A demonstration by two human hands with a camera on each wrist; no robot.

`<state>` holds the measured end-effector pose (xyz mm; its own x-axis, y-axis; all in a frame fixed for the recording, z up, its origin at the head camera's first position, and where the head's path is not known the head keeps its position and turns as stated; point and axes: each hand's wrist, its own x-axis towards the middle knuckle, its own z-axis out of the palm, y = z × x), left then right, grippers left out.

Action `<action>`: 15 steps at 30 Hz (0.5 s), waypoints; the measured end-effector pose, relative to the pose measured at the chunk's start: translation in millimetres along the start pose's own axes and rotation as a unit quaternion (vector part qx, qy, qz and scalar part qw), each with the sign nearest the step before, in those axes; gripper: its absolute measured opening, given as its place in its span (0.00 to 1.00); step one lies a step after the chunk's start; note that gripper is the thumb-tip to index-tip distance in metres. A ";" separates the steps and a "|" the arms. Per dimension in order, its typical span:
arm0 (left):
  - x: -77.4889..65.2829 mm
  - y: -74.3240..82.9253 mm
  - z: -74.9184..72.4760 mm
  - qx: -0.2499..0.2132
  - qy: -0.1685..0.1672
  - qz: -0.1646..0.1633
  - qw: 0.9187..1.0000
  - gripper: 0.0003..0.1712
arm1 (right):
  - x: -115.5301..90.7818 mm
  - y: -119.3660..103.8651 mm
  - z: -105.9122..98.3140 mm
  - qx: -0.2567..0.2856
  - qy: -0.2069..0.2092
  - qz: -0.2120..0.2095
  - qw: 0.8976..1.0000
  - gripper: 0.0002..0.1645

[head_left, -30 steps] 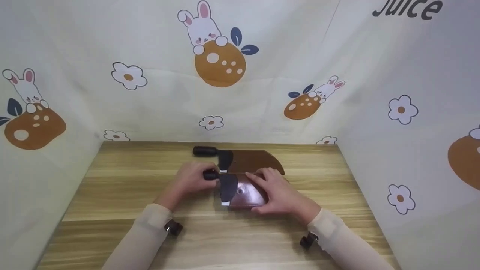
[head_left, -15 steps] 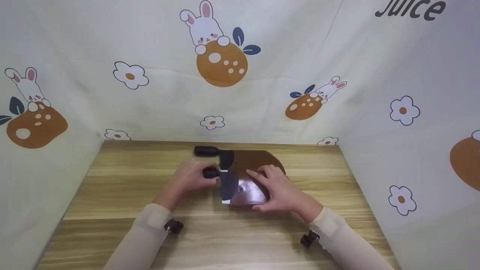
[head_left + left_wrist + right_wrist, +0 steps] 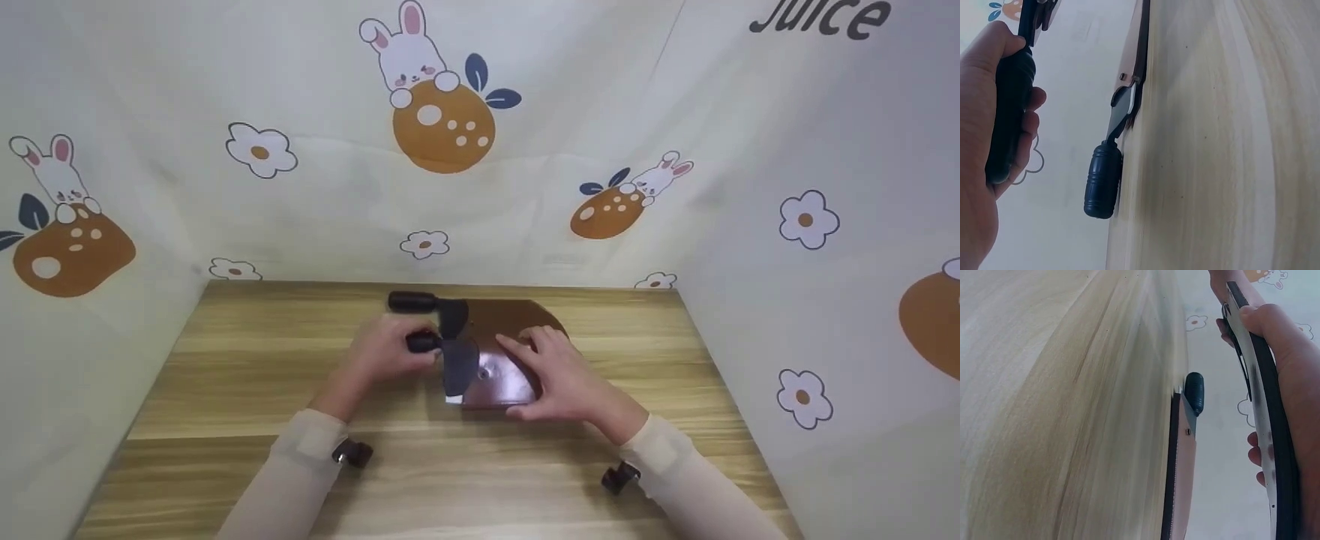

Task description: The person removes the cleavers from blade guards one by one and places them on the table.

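Note:
Two broad cleavers with black handles and brown leather sheaths show in the head view. My left hand (image 3: 388, 349) grips the handle of the nearer cleaver (image 3: 461, 367), its fingers wrapped round the black handle (image 3: 1012, 112) in the left wrist view. Its sheath (image 3: 495, 386) is held by my right hand (image 3: 566, 379), thumb on the near edge and fingers over the far edge. Both wrist views show this cleaver raised above the table. The other cleaver (image 3: 499, 315) lies flat behind it, partly covered by the held one; its handle (image 3: 1102, 180) points left.
The wood-grain table (image 3: 262, 352) ends at a pale fabric backdrop (image 3: 322, 210) printed with rabbits, oranges and flowers. Fabric also rises along the left and right sides. A small black device (image 3: 352, 453) is strapped at each wrist.
Both hands have carried the nearer cleaver slightly up and toward the back, so it overlaps more of the far sheath. The far cleaver has stayed put, and both grips look the same.

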<state>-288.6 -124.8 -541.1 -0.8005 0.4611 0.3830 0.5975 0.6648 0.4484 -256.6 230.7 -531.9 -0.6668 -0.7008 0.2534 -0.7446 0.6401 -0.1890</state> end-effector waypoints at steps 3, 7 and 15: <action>0.0 1.6 0.6 -0.002 0.008 -0.007 1.000 0.16 | -0.6 0.6 -0.6 -0.010 0.009 -0.002 1.000 0.70; -0.4 4.3 -0.1 -0.001 0.014 -0.011 1.000 0.16 | -1.8 1.5 -2.4 -0.015 0.016 -0.005 1.000 0.72; -3.6 0.6 -0.3 0.017 0.041 0.075 0.996 0.17 | -3.9 1.3 -4.8 -0.010 0.008 -0.019 1.000 0.71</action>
<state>-285.3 -126.2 -541.9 -0.6955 0.5077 0.5083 0.7063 0.6131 0.3539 -254.8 235.7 -528.5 -0.6377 -0.7193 0.2756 -0.7682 0.6200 -0.1596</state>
